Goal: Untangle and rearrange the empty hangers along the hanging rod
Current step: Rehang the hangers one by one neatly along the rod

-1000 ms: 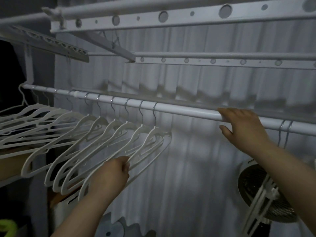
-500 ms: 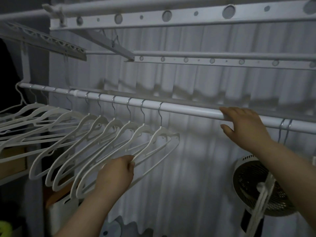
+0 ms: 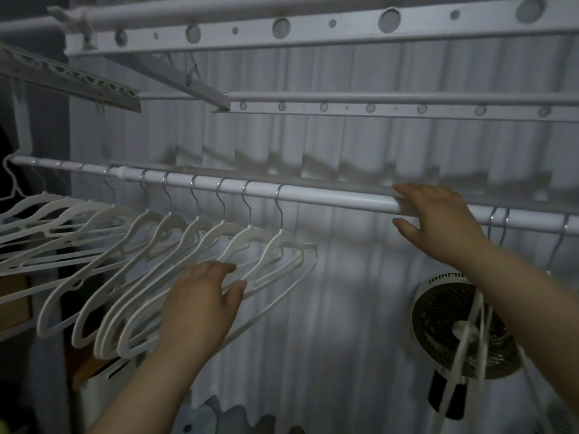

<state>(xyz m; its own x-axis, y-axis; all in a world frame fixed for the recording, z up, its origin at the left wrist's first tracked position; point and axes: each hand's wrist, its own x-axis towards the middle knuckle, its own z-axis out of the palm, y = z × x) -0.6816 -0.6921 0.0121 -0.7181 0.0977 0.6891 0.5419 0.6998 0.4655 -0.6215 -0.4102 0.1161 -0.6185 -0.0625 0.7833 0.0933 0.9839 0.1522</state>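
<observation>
White hangers (image 3: 175, 233) on rod (image 3: 329, 198) slant, long axes running down-left.

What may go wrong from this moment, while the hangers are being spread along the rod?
1. The lower ends of the hangers overlap closely beside the left hand. Pulling one may drag its neighbours or tangle them again.
2. The right hand rests on the rod. Leaning on it might shift the rod.
3. Cords hang in front of the fan, close under the right arm, which could snag them.
</observation>
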